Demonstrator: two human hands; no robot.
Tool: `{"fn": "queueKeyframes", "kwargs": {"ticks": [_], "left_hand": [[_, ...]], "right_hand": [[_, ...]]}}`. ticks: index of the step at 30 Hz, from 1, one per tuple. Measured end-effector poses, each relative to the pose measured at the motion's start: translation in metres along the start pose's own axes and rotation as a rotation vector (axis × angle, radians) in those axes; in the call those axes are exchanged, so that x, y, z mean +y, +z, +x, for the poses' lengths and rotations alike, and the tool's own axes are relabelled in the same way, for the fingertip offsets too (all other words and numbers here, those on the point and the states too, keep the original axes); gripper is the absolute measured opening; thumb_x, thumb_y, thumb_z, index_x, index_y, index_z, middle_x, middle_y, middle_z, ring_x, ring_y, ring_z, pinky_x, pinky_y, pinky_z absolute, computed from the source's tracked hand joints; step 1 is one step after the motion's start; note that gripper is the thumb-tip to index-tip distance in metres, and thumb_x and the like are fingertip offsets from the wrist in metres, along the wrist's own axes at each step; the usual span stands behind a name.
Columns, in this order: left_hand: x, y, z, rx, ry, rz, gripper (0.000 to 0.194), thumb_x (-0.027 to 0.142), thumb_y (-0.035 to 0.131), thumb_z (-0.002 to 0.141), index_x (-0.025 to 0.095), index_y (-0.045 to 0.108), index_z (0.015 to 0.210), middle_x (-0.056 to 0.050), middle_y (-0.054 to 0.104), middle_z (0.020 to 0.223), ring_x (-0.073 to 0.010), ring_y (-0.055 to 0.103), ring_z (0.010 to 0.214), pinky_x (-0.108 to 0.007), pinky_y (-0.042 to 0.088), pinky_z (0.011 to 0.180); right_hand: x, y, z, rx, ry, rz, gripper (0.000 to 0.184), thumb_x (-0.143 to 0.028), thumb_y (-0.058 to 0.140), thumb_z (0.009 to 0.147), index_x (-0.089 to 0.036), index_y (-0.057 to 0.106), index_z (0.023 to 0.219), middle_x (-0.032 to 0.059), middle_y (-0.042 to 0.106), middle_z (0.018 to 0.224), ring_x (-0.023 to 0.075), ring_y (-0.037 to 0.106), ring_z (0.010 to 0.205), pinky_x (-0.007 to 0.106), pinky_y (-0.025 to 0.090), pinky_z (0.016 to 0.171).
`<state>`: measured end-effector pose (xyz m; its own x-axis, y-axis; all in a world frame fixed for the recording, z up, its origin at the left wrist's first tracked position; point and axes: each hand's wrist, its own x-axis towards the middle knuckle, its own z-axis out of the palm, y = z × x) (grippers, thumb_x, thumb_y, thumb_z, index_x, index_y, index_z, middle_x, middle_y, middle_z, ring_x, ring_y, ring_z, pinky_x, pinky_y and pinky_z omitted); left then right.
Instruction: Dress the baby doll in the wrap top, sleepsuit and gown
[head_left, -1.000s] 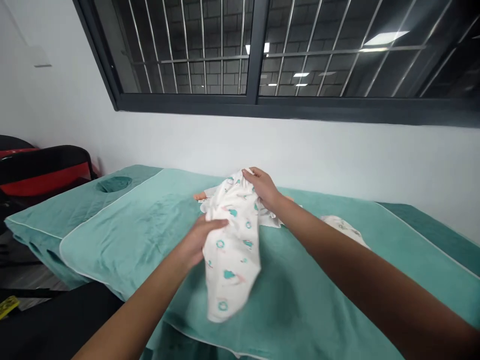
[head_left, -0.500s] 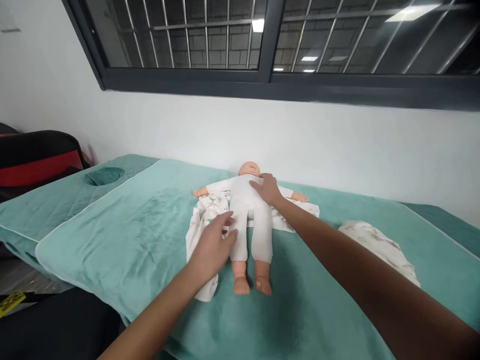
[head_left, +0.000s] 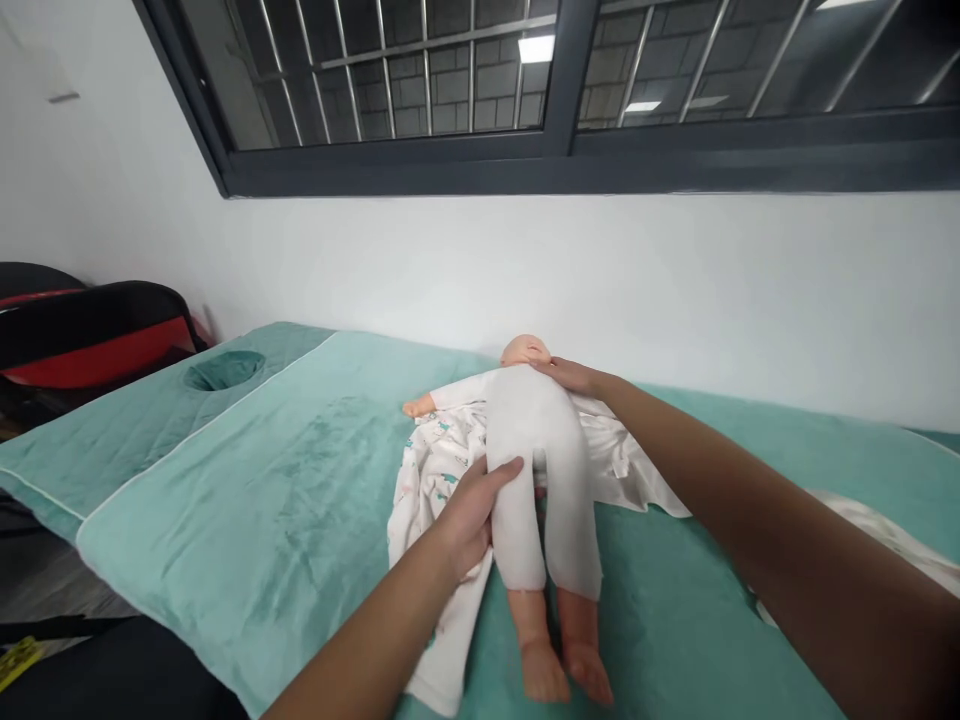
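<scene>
Nearest, the doll's bare feet [head_left: 545, 670] point toward the wearer, below the left hand [head_left: 472, 510], which is closed around a thigh of the doll [head_left: 525, 425], thumb on top, probably steadying its lower body. Just left of that grip, a patterned garment [head_left: 431, 465] lies on the green cover [head_left: 262, 500]. Farther on, the right hand [head_left: 574, 376] touches the doll's shoulder beside its head [head_left: 525, 349], seemingly for support; whether it clasps, I cannot tell.

No lettering can be read; the yellow label [head_left: 18, 662] at lower left is illegible.
</scene>
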<state>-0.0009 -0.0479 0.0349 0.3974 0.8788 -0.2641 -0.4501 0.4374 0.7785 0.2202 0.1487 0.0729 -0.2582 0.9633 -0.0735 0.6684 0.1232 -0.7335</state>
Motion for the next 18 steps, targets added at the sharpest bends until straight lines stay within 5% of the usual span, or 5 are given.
{"fn": "queueKeyframes", "kwargs": {"ticks": [4, 8, 12, 18], "left_hand": [[0.019, -0.002, 0.007, 0.025, 0.014, -0.109, 0.046, 0.033, 0.07, 0.076, 0.02, 0.055, 0.117, -0.014, 0.065, 0.116, -0.028, 0.068, 0.095, -0.043, 0.058, 0.078], [0.063, -0.021, 0.004, -0.005, 0.077, -0.101, 0.05, 0.033, 0.071, 0.075, 0.019, 0.054, 0.121, -0.015, 0.064, 0.118, -0.0279, 0.068, 0.095, -0.043, 0.058, 0.079], [0.113, -0.066, 0.0, 0.052, 0.072, -0.004, 0.05, 0.034, 0.069, 0.077, 0.012, 0.055, 0.12, -0.018, 0.069, 0.105, -0.0263, 0.07, 0.086, -0.04, 0.058, 0.077], [0.159, -0.156, -0.004, 0.159, 0.058, 0.104, 0.037, 0.035, 0.064, 0.079, 0.012, 0.063, 0.108, -0.016, 0.072, 0.096, -0.026, 0.07, 0.078, -0.039, 0.058, 0.072]], "right_hand": [[-0.018, -0.008, 0.012, -0.205, -0.03, 0.159, 0.062, -0.064, 0.055, 0.081, -0.019, 0.064, 0.123, 0.0096, 0.059, 0.132, 0.0303, 0.053, 0.122, 0.039, 0.04, 0.105], [-0.051, -0.007, 0.036, -0.083, -0.032, 0.193, 0.056, -0.059, 0.064, 0.076, -0.017, 0.068, 0.114, 0.0124, 0.066, 0.119, 0.0322, 0.059, 0.112, 0.041, 0.045, 0.098], [-0.095, 0.021, 0.077, -0.044, -0.111, 0.217, 0.051, -0.056, 0.066, 0.076, -0.017, 0.069, 0.108, 0.0122, 0.068, 0.114, 0.0322, 0.06, 0.106, 0.044, 0.046, 0.096], [-0.138, 0.102, 0.145, -0.194, -0.424, 0.316, 0.047, -0.052, 0.062, 0.081, -0.018, 0.065, 0.114, 0.0093, 0.064, 0.123, 0.026, 0.057, 0.111, 0.041, 0.042, 0.1]]}}
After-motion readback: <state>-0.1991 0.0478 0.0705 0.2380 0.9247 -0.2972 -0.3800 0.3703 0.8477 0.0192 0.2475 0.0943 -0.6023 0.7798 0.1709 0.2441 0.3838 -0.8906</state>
